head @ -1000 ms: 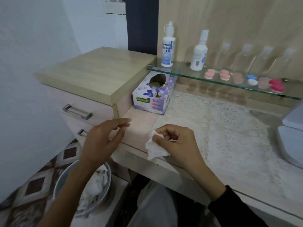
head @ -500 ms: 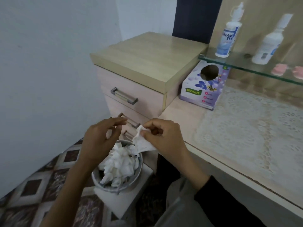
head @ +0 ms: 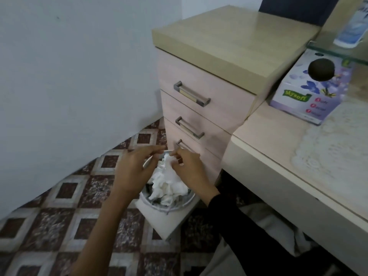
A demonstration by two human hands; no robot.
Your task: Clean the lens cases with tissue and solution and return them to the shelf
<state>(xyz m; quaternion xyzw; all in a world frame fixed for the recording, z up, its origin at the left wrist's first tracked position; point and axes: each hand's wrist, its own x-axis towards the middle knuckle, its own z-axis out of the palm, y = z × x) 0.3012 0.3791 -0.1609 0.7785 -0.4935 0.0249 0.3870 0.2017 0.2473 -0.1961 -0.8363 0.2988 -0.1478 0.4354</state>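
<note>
Our right hand pinches a used tissue over a bin full of tissues, left hand open beside it; we judge wiping mostly done, lens cases out of view.

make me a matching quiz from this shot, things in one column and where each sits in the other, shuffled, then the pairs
1 purple cardboard tissue box
2 round grey metal bin
3 white-and-blue plastic bottle
4 white lace mat

a on the glass shelf
b beside the drawer unit, holding crumpled tissue
c spread flat on the desk
d under the shelf's end

Pairs: 1-d, 2-b, 3-a, 4-c
</note>
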